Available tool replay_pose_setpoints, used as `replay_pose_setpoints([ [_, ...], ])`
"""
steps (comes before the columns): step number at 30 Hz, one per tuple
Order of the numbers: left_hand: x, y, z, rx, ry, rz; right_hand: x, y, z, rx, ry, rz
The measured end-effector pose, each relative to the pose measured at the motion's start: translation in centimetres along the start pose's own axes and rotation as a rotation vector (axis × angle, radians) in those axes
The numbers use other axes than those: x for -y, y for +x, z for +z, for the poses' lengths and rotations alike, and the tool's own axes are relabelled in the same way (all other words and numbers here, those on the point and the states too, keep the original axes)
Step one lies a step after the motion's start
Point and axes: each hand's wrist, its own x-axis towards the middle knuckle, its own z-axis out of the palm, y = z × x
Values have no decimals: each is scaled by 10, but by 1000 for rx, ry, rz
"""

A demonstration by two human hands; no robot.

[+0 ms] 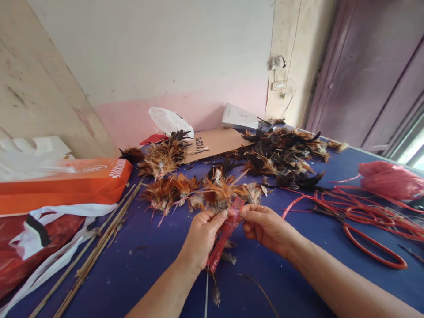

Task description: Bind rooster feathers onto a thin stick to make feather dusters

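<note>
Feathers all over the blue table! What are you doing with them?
Someone's left hand and right hand are both pinching a shiny red plastic strip, right beside a bunch of brown feathers. More dark feathers are heaped farther back on the blue table. Thin sticks lie on the left, and scissors lie by tangled red string on the right.

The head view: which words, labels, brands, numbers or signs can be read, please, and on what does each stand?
"YUEN", probably, turned sideways: on the brown cardboard.
Too blurred to read: the pale logo on the orange package.
Too small to read: the print on the white box.
Too blurred: the dark print on the white plastic bag.
</note>
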Motion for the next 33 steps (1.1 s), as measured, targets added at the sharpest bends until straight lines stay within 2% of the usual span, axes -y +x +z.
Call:
replay_pose_setpoints([
  [8,2,-1,2,7,75,41,-3,0,4,-5,-17,-29],
  [13,2,-2,4,-43,139,35,-6,1,6,-11,-50,-59],
  [20,-5,6,-7,-110,74,131,3,1,-1,37,-32,-71],
  [22,-7,6,-8,-87,38,109,4,0,-2,21,-67,-90],
  [27,-4,0,-4,80,115,-6,1,0,4,-100,-285,-221],
  [30,1,-1,-2,114,172,-11,-2,0,8,-156,-376,-248],
  [33,2,0,-2,121,129,-25,-2,0,9,-136,-371,-225],
])
